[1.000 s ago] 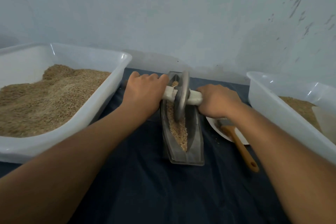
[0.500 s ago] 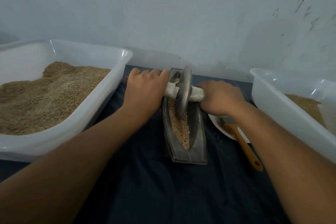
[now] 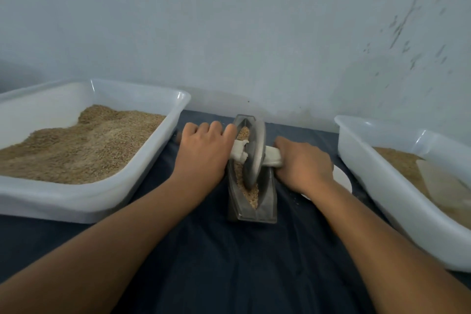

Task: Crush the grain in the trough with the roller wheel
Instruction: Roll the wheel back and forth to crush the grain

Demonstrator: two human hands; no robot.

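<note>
The wrapped axle [image 3: 272, 159] is grasped by the left hand [image 3: 204, 154] and right hand [image 3: 303, 164]. The roller wheel [image 3: 254, 153] is seated upright in the trough [image 3: 267, 201], apparently on the grain [image 3: 251, 195], between two grain-filled tubs [image 3: 84, 201].

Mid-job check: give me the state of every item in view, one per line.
roller wheel: upright in the trough, on the grain
trough: holds grain
left hand: grips the axle's left end
right hand: grips the axle's right end
left tub: heaped with grain
right tub: partly filled
plate: mostly hidden
</note>
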